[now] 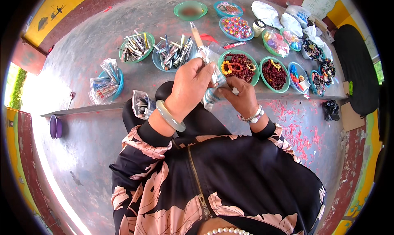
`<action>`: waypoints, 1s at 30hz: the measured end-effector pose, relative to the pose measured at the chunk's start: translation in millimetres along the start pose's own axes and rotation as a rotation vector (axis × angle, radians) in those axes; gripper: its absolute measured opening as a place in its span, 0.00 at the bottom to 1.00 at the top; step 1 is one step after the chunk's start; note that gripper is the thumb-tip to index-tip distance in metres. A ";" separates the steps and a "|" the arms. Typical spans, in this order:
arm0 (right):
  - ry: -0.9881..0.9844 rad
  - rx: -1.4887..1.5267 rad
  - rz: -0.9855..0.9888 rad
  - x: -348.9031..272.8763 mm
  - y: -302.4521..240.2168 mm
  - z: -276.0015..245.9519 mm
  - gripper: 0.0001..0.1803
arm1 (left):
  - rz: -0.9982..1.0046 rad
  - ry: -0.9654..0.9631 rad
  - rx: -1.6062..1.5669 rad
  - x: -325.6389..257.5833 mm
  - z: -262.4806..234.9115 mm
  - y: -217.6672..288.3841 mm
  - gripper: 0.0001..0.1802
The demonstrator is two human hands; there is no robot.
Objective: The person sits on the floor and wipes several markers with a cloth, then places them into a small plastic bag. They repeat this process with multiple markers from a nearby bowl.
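— Above the lap, just short of the near edge of the concrete ledge (102, 50), what do the hands hold?

— The left hand (191, 85) has its fingers curled tight around a long pale stick-like thing (197, 36) whose tip juts out over the ledge; the grip sits low on it, likely to steady it. A clear plastic wrapper (211, 77) hangs about the same thing, between both hands.

— And the other?

— The right hand (242, 96) pinches the lower end of the wrapper, fingers pressed together under it, probably so the plastic stays taut. Hands touching, or nearly.

— What lies about them?

— Along the ledge, a row of bowls: a green bowl of dark red bead bracelets (239, 66) just beyond the hands, a blue bowl of pens (174, 53) to its left, another green bowl of pens (136, 47) further left. A small bag of pens (141, 105) rests by the left knee. Sorted by kind, it seems, so each sort is within reach.
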State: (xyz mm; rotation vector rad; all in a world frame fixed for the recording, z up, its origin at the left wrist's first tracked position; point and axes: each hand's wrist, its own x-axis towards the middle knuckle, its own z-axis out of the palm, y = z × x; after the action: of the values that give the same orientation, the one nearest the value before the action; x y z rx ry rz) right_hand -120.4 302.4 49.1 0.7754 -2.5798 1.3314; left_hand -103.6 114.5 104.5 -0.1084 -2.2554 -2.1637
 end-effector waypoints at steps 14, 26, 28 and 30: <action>-0.618 0.265 0.231 40.1 23.4 -65.1 0.12 | 0.280 0.115 0.409 16.7 -23.8 -16.7 0.14; -0.024 1.582 0.225 18.3 52.8 -12.1 0.32 | 0.569 0.179 0.360 24.1 -13.1 -40.0 0.14; 0.044 1.703 0.163 23.3 55.9 -1.7 0.28 | 0.378 0.185 0.265 13.4 -12.9 -31.2 0.14; 0.011 1.873 0.163 27.5 37.1 4.0 0.30 | 0.146 0.089 0.169 -3.0 -15.1 -10.0 0.10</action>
State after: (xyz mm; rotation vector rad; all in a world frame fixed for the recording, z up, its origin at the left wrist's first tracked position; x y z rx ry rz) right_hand -162.1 306.5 29.4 0.5205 -0.6019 3.4405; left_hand -101.7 98.9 95.1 -0.1649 -2.2909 -1.8620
